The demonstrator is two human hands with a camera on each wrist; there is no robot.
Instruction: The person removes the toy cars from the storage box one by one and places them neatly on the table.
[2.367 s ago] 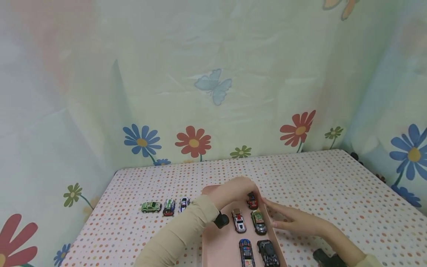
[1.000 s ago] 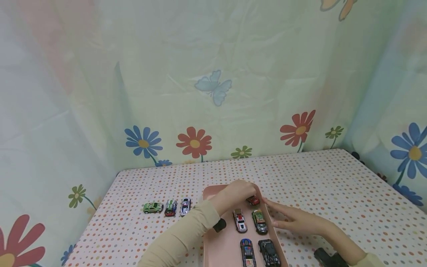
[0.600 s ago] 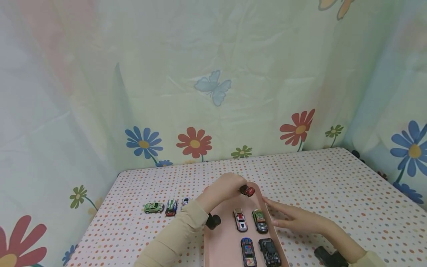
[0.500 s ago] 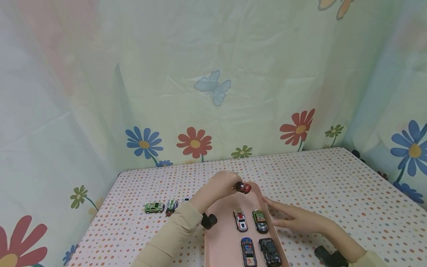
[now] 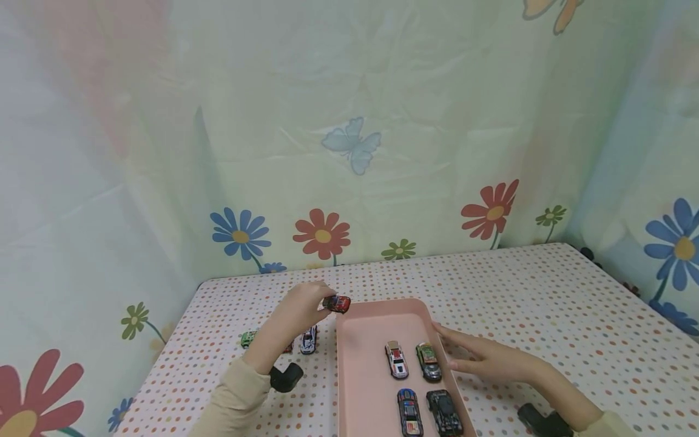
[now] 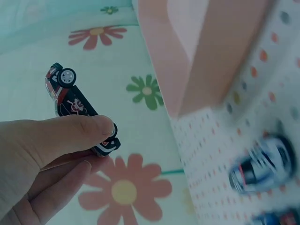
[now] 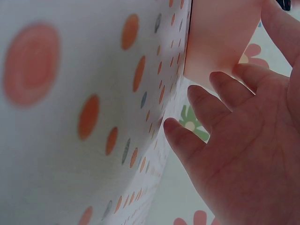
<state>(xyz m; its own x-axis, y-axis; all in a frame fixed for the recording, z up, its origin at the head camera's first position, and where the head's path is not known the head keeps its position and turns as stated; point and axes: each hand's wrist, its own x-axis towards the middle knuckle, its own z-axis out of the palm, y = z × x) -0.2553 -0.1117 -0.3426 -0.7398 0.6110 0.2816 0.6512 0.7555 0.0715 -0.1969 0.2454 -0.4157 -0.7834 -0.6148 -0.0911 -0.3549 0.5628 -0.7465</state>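
My left grip [image 5: 302, 306] pinches a toy car [image 5: 338, 304] near the left edge of the pink tray [image 5: 360, 358]; my outstretched right grip [image 5: 491, 359] meets its right edge, desk [image 5: 546, 303] beyond.

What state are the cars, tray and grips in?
Pink tray: upright on the table
Red car: raised off the table
Left grip: pinching that car
Right grip: open, beside tray
White-and-red car: upright in tray
Green-topped car: upright in tray
Blue car: upright in tray
Black car: upright in tray
White-and-blue car: upright on table
Green car: on table, partly hidden
Car between them: mostly hidden
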